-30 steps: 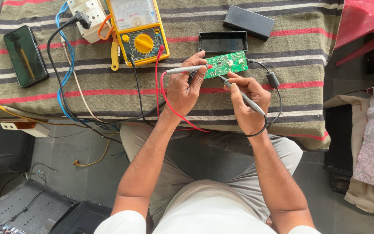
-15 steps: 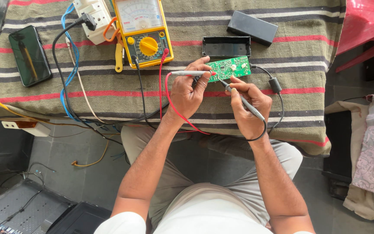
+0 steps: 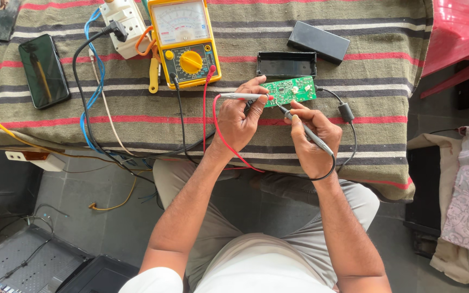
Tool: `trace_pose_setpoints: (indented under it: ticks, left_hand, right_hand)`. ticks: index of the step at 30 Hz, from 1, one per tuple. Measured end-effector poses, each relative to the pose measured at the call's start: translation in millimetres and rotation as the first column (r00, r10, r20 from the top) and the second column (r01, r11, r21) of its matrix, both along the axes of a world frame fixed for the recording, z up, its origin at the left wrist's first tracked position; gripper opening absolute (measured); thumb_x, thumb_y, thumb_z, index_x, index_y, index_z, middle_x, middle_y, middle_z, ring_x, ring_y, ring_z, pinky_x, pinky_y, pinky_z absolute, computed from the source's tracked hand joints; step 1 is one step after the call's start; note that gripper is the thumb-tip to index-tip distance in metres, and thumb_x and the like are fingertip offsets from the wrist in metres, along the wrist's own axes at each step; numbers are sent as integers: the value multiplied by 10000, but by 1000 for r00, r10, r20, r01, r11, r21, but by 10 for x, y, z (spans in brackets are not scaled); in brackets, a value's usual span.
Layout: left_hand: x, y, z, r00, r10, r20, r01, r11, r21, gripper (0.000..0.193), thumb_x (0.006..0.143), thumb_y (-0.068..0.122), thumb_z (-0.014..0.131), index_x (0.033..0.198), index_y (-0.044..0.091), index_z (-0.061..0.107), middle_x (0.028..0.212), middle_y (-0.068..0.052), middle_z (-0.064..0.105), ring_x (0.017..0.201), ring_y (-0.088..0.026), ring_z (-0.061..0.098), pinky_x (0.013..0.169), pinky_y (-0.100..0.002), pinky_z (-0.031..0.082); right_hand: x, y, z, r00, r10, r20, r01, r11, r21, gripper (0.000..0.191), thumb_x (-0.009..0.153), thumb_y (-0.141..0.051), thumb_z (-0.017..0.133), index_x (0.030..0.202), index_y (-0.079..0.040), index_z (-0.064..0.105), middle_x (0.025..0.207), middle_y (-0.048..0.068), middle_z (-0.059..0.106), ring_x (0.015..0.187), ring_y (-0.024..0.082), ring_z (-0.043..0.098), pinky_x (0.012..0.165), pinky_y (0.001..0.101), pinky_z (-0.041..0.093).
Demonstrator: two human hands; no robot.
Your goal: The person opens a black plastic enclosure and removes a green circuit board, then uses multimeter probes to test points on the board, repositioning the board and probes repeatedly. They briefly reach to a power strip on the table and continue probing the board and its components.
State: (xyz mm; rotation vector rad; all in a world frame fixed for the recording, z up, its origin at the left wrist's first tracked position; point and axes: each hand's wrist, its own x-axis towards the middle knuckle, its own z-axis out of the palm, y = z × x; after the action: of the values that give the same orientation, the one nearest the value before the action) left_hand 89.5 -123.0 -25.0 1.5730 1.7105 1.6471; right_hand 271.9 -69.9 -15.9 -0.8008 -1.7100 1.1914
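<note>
The green circuit board (image 3: 289, 90) serves as the reference point. It lies flat on the striped cloth of the worktop (image 3: 386, 135), its long axis running left to right and rising slightly toward its right end.

Left hand (image 3: 238, 120): positioned just left of and below the board. The fingers are closed around a grey probe (image 3: 243, 96) with a red lead (image 3: 221, 130). The probe lies nearly level, roughly in line with the board's long axis, and its tip meets the board's left edge.

Right hand (image 3: 310, 133): positioned directly below the board. The fingers are closed pen-fashion around a second probe (image 3: 306, 130), which carries a black lead. This probe slants up and left, with its tip at the board's lower edge near the middle. Exact contact points on the board are too small to resolve.

Both hands are about equally close to the board; the left approaches along its length, the right across its width.

Surroundings, relative to the board:
- Directly above, almost touching: an open black case half (image 3: 286, 64).
- Above and right: the closed black cover (image 3: 318, 42).
- Above and left, well apart: a yellow analogue meter (image 3: 184, 40), to which both leads run.
- Far left: a dark phone (image 3: 44, 71).
- Right: a black cable with an inline bead (image 3: 346, 112) leaving the board's right end.
</note>
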Motion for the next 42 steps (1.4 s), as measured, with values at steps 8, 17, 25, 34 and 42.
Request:
trace_pose_setpoints:
  ticks: [8, 17, 25, 34, 42]
  left_hand:
    - [-2, -6, 13, 1000, 9, 4, -9, 1000, -26, 164, 1047, 201, 649, 1122, 64, 696, 1361, -121, 696, 1152, -271, 741, 886, -352, 583]
    - [-6, -20, 17, 1000, 2, -6, -2, 1000, 21, 145, 1046, 167, 656, 1118, 44, 686, 1359, -129, 690, 1112, -272, 750, 881, -348, 592]
    - [-9, -30, -10, 997, -22, 69, 19, 999, 37, 143, 1047, 148, 652, 1132, 36, 672, 1359, -154, 674, 1145, -286, 733, 892, -357, 602]
    - [-21, -48, -28, 1000, -13, 17, 12, 997, 74, 145, 1059, 155, 651, 1146, 40, 661, 1347, -149, 678, 1236, -312, 702, 964, -373, 587]
    - [-27, -57, -28, 995, -1, 100, -2, 1000, 28, 174, 1078, 195, 604, 1161, 50, 651, 1374, -117, 668, 1170, -265, 724, 941, -343, 585]
  right_hand:
    - [-7, -11, 7, 1000, -5, -1, 5, 1000, -6, 135, 986, 96, 610, 1088, 61, 692, 1043, 147, 766, 1234, 212, 694, 1012, 276, 568]
    - [-7, -26, -2, 1000, -15, -2, 15, 1000, -1, 131, 992, 98, 610, 1086, 61, 694, 1033, 141, 767, 1236, 214, 698, 1009, 273, 566]
    - [-47, -30, -37, 999, -39, -16, 38, 999, -27, 107, 999, 73, 628, 1087, 58, 687, 1178, 205, 749, 1053, 146, 730, 943, 258, 584]
    - [-43, -52, -23, 998, -48, 29, 48, 999, -3, 96, 998, 62, 632, 1076, 55, 687, 1221, 210, 741, 1000, 127, 735, 901, 242, 588]
    - [25, -12, -79, 999, 2, -50, -6, 996, -88, 108, 1016, 49, 617, 1102, 53, 682, 1182, 205, 752, 1074, 137, 727, 942, 239, 562]
